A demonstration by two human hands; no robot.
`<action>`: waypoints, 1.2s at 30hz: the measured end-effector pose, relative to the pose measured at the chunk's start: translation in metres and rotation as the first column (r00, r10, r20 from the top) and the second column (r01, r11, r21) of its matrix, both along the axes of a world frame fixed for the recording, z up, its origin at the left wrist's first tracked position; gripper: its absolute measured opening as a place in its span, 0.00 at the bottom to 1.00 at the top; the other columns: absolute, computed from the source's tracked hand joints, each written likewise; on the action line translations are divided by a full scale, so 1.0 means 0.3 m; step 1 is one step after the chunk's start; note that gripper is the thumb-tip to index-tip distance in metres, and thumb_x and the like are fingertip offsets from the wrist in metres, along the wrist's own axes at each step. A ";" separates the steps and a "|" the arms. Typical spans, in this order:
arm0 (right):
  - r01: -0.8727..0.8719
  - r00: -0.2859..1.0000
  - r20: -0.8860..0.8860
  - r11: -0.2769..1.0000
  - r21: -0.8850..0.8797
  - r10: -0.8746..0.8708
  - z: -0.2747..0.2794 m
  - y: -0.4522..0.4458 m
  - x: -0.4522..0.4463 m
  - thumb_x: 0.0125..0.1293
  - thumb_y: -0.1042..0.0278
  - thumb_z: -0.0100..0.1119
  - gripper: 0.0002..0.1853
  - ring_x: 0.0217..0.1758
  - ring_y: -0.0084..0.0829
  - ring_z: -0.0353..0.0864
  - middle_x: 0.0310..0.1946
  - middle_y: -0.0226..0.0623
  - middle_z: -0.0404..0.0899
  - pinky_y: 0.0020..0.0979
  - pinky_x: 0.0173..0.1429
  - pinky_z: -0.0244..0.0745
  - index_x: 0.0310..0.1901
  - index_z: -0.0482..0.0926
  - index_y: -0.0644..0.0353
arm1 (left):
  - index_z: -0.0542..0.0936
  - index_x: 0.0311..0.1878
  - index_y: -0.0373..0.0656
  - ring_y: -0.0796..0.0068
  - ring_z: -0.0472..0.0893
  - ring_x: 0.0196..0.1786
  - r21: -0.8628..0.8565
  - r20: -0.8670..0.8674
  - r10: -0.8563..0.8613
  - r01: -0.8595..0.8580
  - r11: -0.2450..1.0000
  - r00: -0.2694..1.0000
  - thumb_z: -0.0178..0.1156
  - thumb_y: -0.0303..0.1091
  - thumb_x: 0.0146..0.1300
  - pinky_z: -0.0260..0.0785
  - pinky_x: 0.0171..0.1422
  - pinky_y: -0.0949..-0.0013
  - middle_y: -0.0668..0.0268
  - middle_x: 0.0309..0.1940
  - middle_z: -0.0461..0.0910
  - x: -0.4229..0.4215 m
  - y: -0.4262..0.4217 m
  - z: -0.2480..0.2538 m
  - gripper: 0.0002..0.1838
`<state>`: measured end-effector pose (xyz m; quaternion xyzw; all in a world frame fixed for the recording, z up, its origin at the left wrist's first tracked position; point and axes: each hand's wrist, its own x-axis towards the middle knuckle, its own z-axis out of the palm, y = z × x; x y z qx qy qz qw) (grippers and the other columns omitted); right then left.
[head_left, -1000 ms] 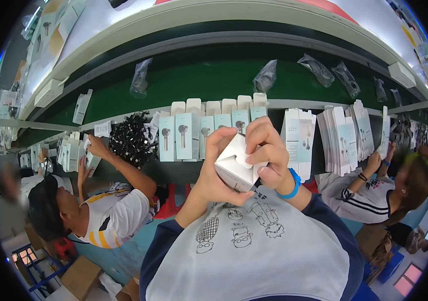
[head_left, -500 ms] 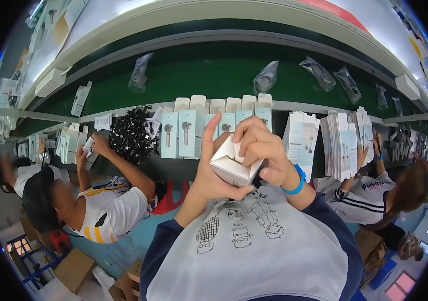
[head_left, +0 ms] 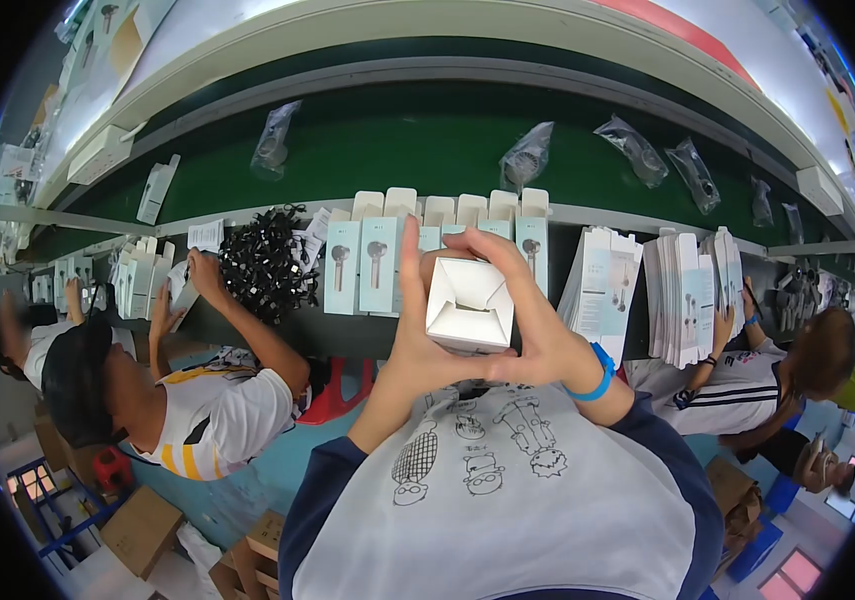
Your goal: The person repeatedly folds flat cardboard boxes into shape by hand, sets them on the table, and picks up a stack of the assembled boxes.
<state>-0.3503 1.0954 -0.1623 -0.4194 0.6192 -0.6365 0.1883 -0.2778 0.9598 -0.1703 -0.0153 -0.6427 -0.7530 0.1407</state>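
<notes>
A white cardboard box is between my two hands, its end with the folded-in flaps facing up at me. A small gap shows where the flaps meet. My left hand grips the box's left side, thumb beneath and a finger pointing up past it. My right hand wraps its right and far sides. Beyond them stand pale blue printed boxes with open top flaps, partly hidden by my fingers. To their left lies a heap of black cables.
Flattened printed cartons and more stacked cartons lie to the right. On the green belt are bagged parts. A co-worker sits at left beside a red stool; another person handles cartons at right.
My right fingers have left the flaps and moved round the box's right side. The box has turned so its flapped end faces me, and the flaps now lie folded inward.
</notes>
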 end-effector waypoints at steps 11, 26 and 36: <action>-0.001 0.705 0.709 0.999 0.042 -0.029 -0.083 0.161 0.042 0.65 0.68 0.47 0.16 0.54 0.38 0.77 0.43 0.49 0.80 0.34 0.61 0.67 0.35 0.83 0.71 | 0.62 0.68 0.38 0.58 0.73 0.62 0.545 0.320 0.482 -0.575 0.610 0.815 0.57 0.45 0.60 0.69 0.65 0.55 0.54 0.61 0.71 -0.046 -0.194 -0.073 0.35; -0.077 0.846 0.505 0.975 -0.207 0.174 -0.208 0.158 0.123 0.62 0.79 0.57 0.29 0.69 0.35 0.66 0.68 0.41 0.66 0.33 0.70 0.61 0.66 0.66 0.65 | 0.35 0.75 0.40 0.63 0.79 0.33 0.598 -0.174 0.136 -0.005 0.801 0.975 0.84 0.40 0.28 0.76 0.41 0.65 0.46 0.40 0.76 -0.070 0.053 0.362 0.77; -0.047 0.221 0.910 0.936 -0.349 0.351 -0.320 0.350 0.203 0.61 0.78 0.59 0.28 0.69 0.34 0.66 0.67 0.41 0.67 0.32 0.70 0.61 0.65 0.68 0.64 | 0.30 0.75 0.40 0.65 0.80 0.36 0.478 -0.429 0.044 0.185 0.859 0.902 0.84 0.41 0.31 0.76 0.43 0.65 0.43 0.43 0.74 -0.064 0.034 0.362 0.79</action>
